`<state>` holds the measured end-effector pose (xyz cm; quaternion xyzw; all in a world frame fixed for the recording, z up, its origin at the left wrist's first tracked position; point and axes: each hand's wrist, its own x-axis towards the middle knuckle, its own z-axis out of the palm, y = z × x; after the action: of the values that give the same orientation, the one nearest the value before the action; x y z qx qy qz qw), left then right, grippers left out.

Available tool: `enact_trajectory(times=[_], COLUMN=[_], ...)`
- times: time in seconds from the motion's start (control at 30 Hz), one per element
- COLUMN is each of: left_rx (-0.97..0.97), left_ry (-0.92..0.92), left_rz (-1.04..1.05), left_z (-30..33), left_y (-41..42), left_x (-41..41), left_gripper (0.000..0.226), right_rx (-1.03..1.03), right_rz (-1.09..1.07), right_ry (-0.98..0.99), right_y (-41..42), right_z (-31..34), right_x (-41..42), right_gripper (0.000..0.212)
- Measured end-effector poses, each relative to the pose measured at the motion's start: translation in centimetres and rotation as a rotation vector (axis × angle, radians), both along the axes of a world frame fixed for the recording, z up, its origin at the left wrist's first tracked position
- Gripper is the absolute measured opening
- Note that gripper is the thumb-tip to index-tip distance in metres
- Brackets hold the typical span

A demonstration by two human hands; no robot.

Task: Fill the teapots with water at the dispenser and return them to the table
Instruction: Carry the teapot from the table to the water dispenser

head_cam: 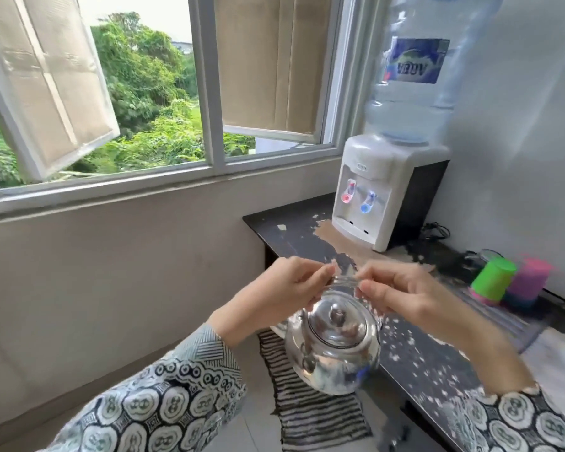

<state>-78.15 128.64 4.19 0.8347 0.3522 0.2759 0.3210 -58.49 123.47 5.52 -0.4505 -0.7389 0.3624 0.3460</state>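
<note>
Upright teapot [335, 347], spout leftward.

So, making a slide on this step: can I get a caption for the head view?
Both hands hold the teapot by its handle, near the dispenser.

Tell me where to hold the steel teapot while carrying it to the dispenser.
By the bail handle, from above: it arches over the lid, so the teapot hangs upright under it. The left hand and right hand already pinch it there.
</note>
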Motion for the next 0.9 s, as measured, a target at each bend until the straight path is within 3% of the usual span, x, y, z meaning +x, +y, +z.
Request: enact_trajectory(times=[0.53, 0.9], left_rx=[-0.154, -0.233], left_ry=[0.193, 0.359], left_rz=[-0.077, -0.219], left_z=[-8.8, -13.3], left_y=[33.2, 48.8], left_x=[4.6, 13.4], left_gripper=[0.044, 0.040], right_rx=[-0.188, -0.372], right_rz=[-0.254, -0.491], right_ry=[-0.170, -0.182], right_y=[29.6, 42.7], right_z=[-8.9, -13.4], right_x=[2.7, 8.2], right_gripper=[0.012, 0.011])
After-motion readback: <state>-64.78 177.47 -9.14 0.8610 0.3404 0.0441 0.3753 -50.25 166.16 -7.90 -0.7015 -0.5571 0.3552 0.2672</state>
